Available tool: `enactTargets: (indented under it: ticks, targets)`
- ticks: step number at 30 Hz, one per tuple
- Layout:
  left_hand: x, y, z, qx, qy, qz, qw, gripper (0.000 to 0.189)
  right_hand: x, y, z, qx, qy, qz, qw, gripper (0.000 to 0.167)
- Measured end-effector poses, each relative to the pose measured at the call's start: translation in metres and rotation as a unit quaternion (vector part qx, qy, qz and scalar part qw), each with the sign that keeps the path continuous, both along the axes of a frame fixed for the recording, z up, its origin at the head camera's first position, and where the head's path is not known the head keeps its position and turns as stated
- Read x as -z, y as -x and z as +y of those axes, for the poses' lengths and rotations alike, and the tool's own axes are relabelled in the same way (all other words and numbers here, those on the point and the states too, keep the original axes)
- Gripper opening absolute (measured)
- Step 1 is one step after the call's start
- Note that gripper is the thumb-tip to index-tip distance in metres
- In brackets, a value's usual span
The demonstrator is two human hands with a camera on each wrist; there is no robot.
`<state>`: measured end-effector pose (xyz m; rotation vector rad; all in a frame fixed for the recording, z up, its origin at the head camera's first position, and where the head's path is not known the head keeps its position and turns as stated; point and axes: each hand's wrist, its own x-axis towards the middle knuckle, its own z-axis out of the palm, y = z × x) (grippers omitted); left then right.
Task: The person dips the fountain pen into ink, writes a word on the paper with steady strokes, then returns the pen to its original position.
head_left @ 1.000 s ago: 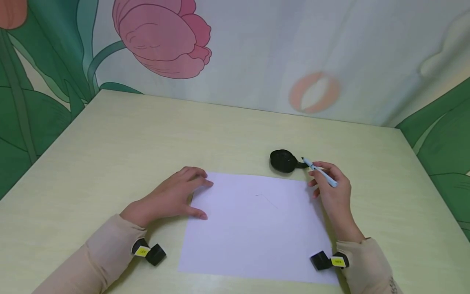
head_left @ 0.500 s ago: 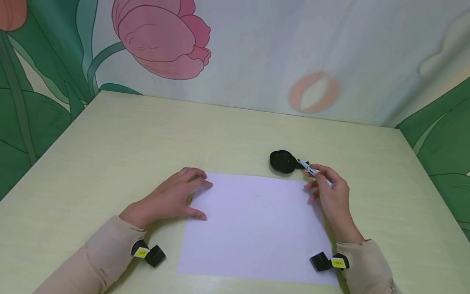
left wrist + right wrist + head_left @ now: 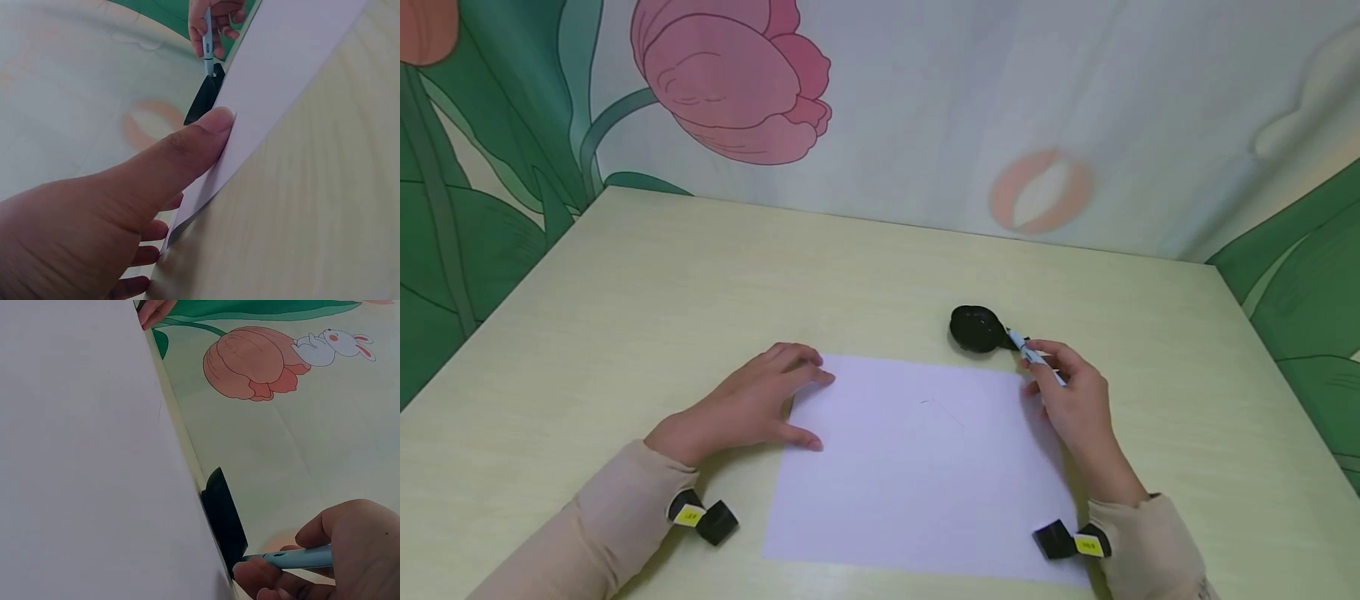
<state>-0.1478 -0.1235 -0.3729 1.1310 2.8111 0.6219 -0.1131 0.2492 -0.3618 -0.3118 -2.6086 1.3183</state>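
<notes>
A sheet of white paper (image 3: 917,492) lies on the table, with a thin short pen line (image 3: 951,414) in its upper part. My left hand (image 3: 752,404) rests at the paper's left edge, fingers spread and thumb on the sheet. Over the top right corner, my right hand (image 3: 1078,404) pinches a light-blue pen (image 3: 1030,351) between thumb and fingers. The pen's tip is at the narrow tail of a black, rounded, dish-like object (image 3: 976,328) beyond the paper. In the right wrist view, the tip end of the pen (image 3: 306,557) meets that black object (image 3: 224,519).
The pale wooden table (image 3: 737,258) reaches back to a curtain (image 3: 910,117) printed with flowers and leaves. Small black devices with yellow labels sit at both sleeve cuffs.
My right hand has moved slightly left and toward me, bringing the pen's tip from above the black object's tail down to it. My left hand and the paper have stayed put.
</notes>
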Motion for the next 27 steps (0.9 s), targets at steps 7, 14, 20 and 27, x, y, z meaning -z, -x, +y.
enactTargets:
  ticks: [7, 14, 20, 27]
  targets:
    - [-0.0016, -0.0006, 0.0001, -0.002, 0.005, -0.004, 1.0, 0.076, -0.0039, -0.0007, -0.0036, -0.012, -0.046, -0.017, 0.9987, 0.028]
    - [-0.0012, -0.001, 0.0007, -0.001, 0.001, -0.004, 1.0, 0.075, -0.0054, -0.0011, -0.0039, -0.027, -0.074, -0.033, 0.9963, 0.029]
    - [-0.0022, -0.0018, 0.0011, -0.001, -0.001, -0.006, 1.0, 0.075, -0.0084, -0.0002, -0.0049, -0.04, -0.082, -0.057, 0.9942, 0.037]
    - [-0.0014, -0.0013, 0.0003, -0.001, 0.0, -0.001, 1.0, 0.075, -0.0064, 0.0034, -0.0049, -0.042, -0.105, -0.078, 0.9905, 0.042]
